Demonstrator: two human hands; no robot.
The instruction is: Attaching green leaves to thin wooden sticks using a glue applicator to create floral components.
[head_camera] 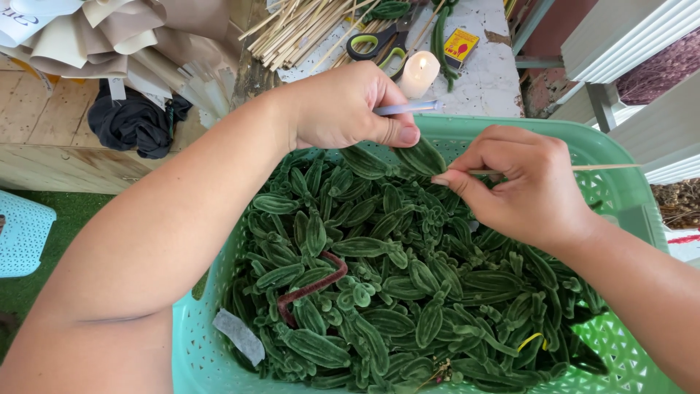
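Observation:
My left hand (348,108) pinches a green fuzzy leaf (421,157) between thumb and fingers and also grips a pale blue pen-like tool (407,108) that points right. My right hand (525,184) holds a thin wooden stick (605,167) whose tip meets the leaf's base. Both hands hover over a mint-green plastic basket (620,197) heaped with several more green fuzzy leaves (379,292). A dark red fuzzy wire (313,287) lies among them.
Behind the basket, a white worn tabletop (481,73) carries a lit white candle (419,73), green-handled scissors (375,45), a bundle of wooden sticks (299,29) and a small yellow-red box (461,45). Brown paper and a dark cloth (135,124) lie left; a light blue stool (22,233) stands far left.

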